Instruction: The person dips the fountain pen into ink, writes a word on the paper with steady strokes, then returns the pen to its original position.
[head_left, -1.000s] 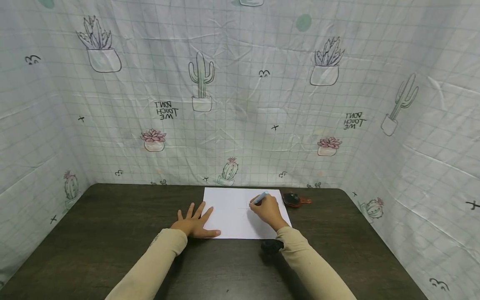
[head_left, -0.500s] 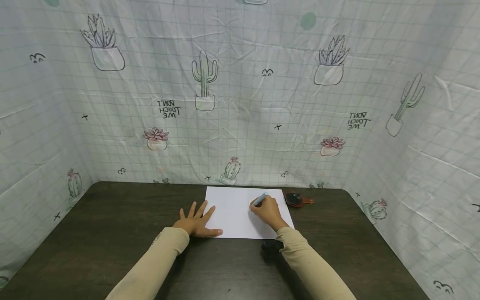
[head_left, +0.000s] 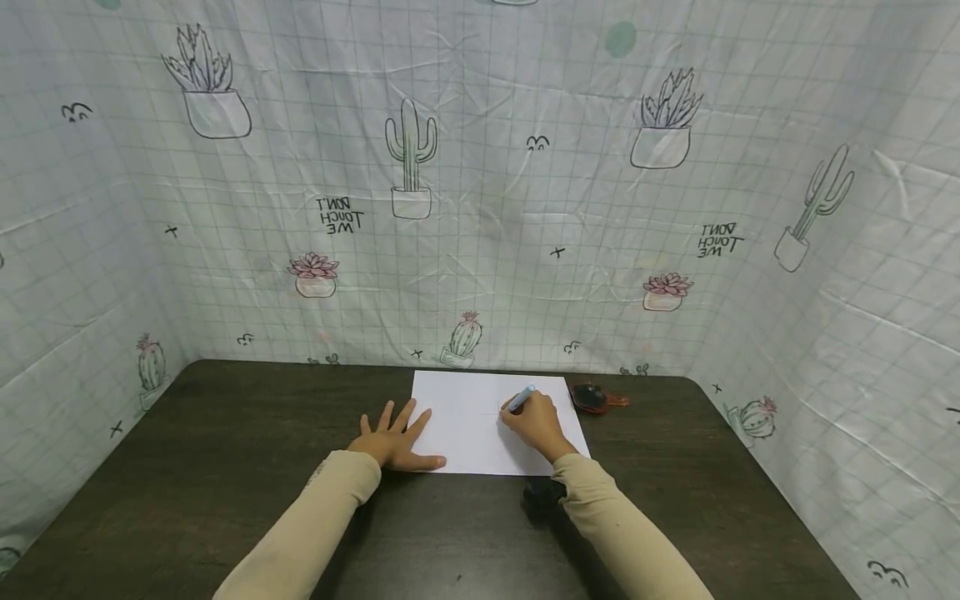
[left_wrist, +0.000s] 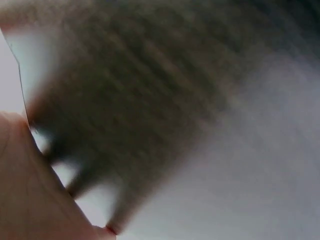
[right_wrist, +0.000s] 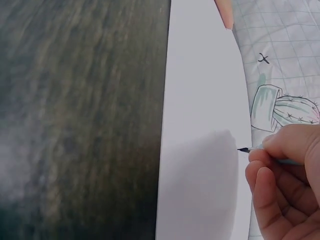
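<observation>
A white sheet of paper [head_left: 457,425] lies on the dark table near its back edge. My left hand [head_left: 393,442] rests with spread fingers across the sheet's left edge, thumb on its lower left corner. In the left wrist view part of the left hand [left_wrist: 40,185] shows against the blurred table. Over the right half of the sheet, my right hand [head_left: 536,423] pinches a light blue pen [head_left: 521,398]. The right wrist view shows the pen's dark tip [right_wrist: 243,149] at the paper, ahead of the right hand [right_wrist: 287,185]. A faint thin line runs left from the tip.
Just right of the paper lies a black and reddish-brown object [head_left: 592,399] of unclear kind. A black object [head_left: 543,492] sits by the right wrist. Cloth printed with cacti [head_left: 480,208] hangs behind the table [head_left: 225,467] and on both sides.
The whole head view has shifted slightly, the scene moving a little to the right. Both hands stay at the paper, the right still gripping the pen, with hardly any visible motion.
</observation>
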